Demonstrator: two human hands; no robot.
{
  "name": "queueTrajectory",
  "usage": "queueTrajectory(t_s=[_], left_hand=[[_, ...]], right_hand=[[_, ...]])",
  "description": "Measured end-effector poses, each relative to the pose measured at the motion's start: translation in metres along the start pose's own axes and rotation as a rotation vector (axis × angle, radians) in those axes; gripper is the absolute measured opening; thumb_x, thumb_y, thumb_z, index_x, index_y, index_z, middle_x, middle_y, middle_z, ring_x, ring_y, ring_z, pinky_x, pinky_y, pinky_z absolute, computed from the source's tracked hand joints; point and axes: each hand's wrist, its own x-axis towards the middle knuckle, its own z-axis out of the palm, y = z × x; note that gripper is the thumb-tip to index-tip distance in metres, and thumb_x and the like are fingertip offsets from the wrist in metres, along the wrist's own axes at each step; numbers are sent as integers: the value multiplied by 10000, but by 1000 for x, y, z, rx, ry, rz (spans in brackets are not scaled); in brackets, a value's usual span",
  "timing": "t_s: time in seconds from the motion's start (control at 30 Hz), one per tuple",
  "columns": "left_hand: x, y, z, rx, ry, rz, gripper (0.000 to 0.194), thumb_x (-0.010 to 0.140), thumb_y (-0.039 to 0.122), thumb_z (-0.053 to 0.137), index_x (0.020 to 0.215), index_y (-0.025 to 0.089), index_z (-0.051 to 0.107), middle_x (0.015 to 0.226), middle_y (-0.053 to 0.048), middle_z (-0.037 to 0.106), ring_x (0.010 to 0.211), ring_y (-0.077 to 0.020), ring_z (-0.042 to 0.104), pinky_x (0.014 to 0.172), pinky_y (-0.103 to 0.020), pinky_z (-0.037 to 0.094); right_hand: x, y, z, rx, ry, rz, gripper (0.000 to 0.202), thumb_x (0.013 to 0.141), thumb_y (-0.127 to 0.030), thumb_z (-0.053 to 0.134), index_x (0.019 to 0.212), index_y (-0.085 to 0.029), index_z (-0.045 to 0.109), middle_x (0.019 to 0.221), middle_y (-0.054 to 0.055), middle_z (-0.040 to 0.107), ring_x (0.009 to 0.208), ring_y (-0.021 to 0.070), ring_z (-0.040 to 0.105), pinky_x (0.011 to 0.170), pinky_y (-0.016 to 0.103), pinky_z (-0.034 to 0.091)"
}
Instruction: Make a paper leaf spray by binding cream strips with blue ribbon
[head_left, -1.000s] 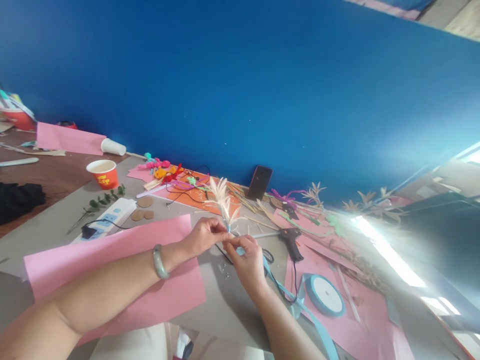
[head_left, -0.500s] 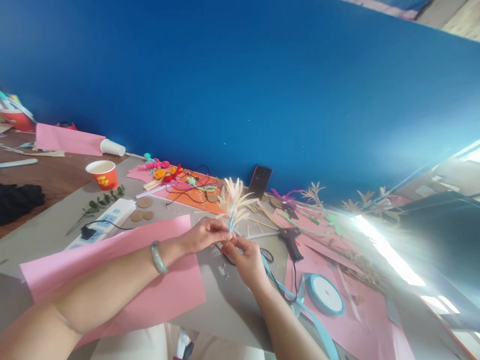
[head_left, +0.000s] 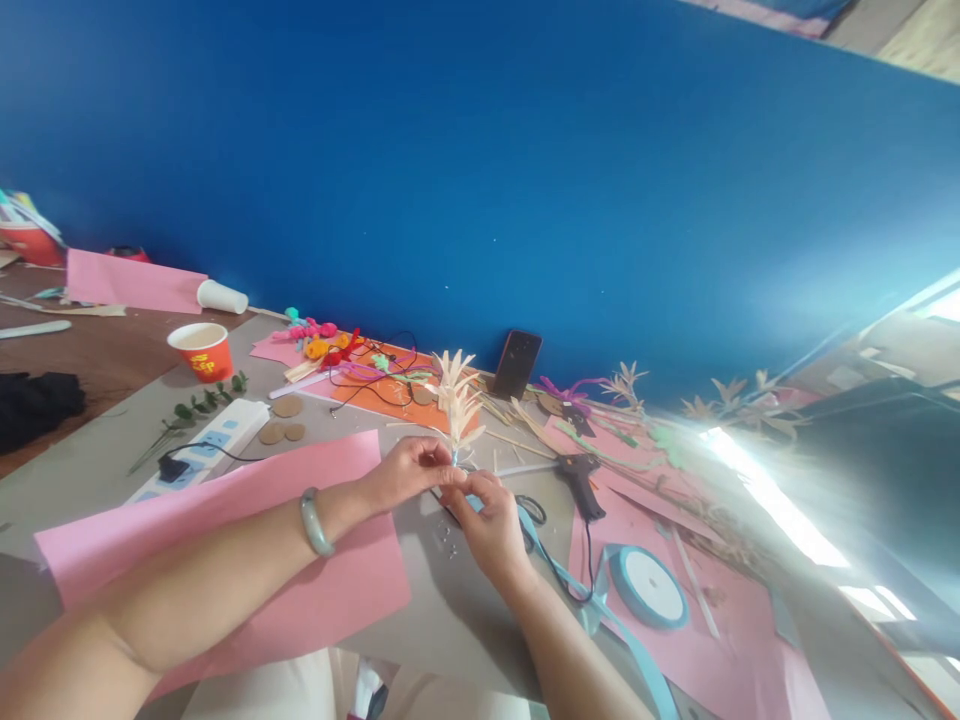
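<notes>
Upright between both hands stands a pale cream artificial flower [head_left: 456,400] with narrow pointed petals. A bit of light blue shows at its base. My left hand [head_left: 411,472], a bangle [head_left: 316,522] on its wrist, pinches the flower's stem just below the petals. Fingertips of my right hand [head_left: 489,520] meet the left ones there, closed on the same stem. The fingers hide most of the stem. Light blue ribbon [head_left: 652,668] trails from a spool [head_left: 651,586] to the right of my right hand.
A black glue gun [head_left: 580,484] lies right of my hands, its cord running down. Pink paper [head_left: 300,590] lies under my left arm. At left are a power strip [head_left: 225,438], a leafy sprig [head_left: 196,408] and a red cup [head_left: 202,352]. A phone [head_left: 517,364] leans on the blue wall.
The flower has turned between my fingers, so its petals now look narrower and stacked, with less blue showing. Both hands stay nearly in place, still pinching.
</notes>
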Motion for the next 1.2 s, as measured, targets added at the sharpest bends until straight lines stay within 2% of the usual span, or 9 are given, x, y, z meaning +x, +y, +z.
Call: queueTrajectory(t_s=[0.1,0.17,0.33,0.57,0.63,0.73,0.87,1.07,1.2], left_hand=[[0,5,-4,-61,-143,-48,292,764,411,652,821,125,651,577,24,525,479,-61,394,457,-203,257],[1,7,-6,-84,-183,-27,281,767,394,654,833,121,673,624,15,528,500,-60,412,466,-203,273],[2,2,-4,-82,-52,58,238,700,342,720,681,122,632,654,12,549,608,-99,527,593,-222,400],[4,-8,0,10,142,54,298,631,343,770,608,127,565,571,29,543,569,-86,473,568,-212,377],[3,-9,-1,-6,117,5,308,622,353,775,641,131,562,571,30,549,544,-82,467,527,-204,356],[1,-3,-3,-54,-30,-47,308,674,392,734,773,132,602,583,22,555,518,-85,465,475,-199,312],[1,7,-4,-68,-149,21,277,757,387,658,779,111,658,686,13,508,501,-49,404,473,-206,287],[3,1,-2,-12,-12,103,266,701,365,715,650,120,622,655,14,507,589,-81,453,548,-211,352],[3,-4,-2,-2,55,55,307,656,364,750,624,127,557,582,27,520,551,-77,440,533,-208,342]], right_hand=[[2,0,-3,88,-66,48,302,832,-364,551,622,-186,678,620,24,669,618,162,589,632,258,430],[3,0,-4,134,-95,72,318,831,-384,549,630,-177,681,597,18,662,591,156,589,594,244,427],[4,0,-4,150,-76,75,257,802,-331,566,637,-180,694,632,29,694,616,169,617,623,255,444],[1,1,0,60,31,79,176,760,-289,608,642,-194,698,665,39,708,716,207,632,720,311,452],[1,1,0,60,20,70,195,772,-299,604,634,-195,695,656,36,704,706,203,631,711,307,451],[2,1,-2,106,-26,68,239,795,-322,590,627,-187,694,640,28,697,646,180,621,663,280,450],[4,-1,-6,203,-93,111,303,818,-376,566,634,-163,678,599,18,675,553,145,585,589,245,433],[3,-2,-4,100,11,72,208,772,-308,601,623,-189,682,627,30,694,643,184,617,680,290,442],[2,-1,-1,37,73,33,183,757,-282,610,608,-197,675,623,36,692,687,199,618,740,319,441]])
